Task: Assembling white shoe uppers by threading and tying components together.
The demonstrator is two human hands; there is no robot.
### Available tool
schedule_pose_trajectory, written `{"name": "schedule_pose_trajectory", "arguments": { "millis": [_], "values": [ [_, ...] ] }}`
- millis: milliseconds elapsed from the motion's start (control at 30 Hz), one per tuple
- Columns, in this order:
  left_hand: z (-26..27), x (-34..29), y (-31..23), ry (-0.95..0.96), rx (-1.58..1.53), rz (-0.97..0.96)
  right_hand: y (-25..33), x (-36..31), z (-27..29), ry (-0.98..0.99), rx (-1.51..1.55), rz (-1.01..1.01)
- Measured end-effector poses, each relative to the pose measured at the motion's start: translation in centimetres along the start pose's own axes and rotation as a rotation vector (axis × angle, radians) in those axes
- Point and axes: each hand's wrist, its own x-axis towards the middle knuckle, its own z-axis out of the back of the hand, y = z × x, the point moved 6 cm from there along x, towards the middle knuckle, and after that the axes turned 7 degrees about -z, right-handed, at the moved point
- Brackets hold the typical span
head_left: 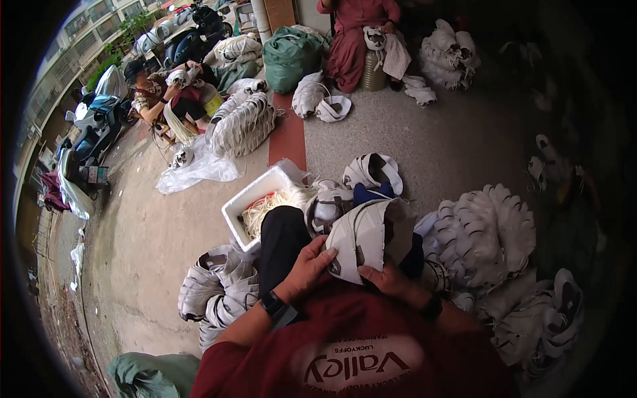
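Observation:
A white shoe upper (356,233) with dark patches is held over my lap, its wide open end turned to the right. My left hand (309,266) is closed on its left edge, the thumb lying on the outer face. At the lower edge, my right hand (393,281) pinches the upper, some of its fingers hidden behind the piece. Just beyond, a brown-and-white shoe upper (328,207) rests beside my knee. Another white upper (371,171) lies farther out on the ground.
A white foam box (233,224) with cream cords (273,204) stands left of my knee. Stacked shoe uppers lie at my left (217,286) and right (488,232). Two people sit farther off, one by a green sack (292,60), the other near parked scooters (99,132).

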Motion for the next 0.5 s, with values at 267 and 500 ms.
{"name": "schedule_pose_trajectory", "arguments": {
  "millis": [267,500],
  "values": [
    [-1.2,-0.5,-1.0,0.073,-0.161,-0.087,1.2,0.3,0.2,0.057,-0.152,0.081],
    [-0.9,-0.5,-2.2,-0.027,-0.199,-0.043,3.1,1.5,0.0,0.117,-0.073,-0.012]
  ]
}}
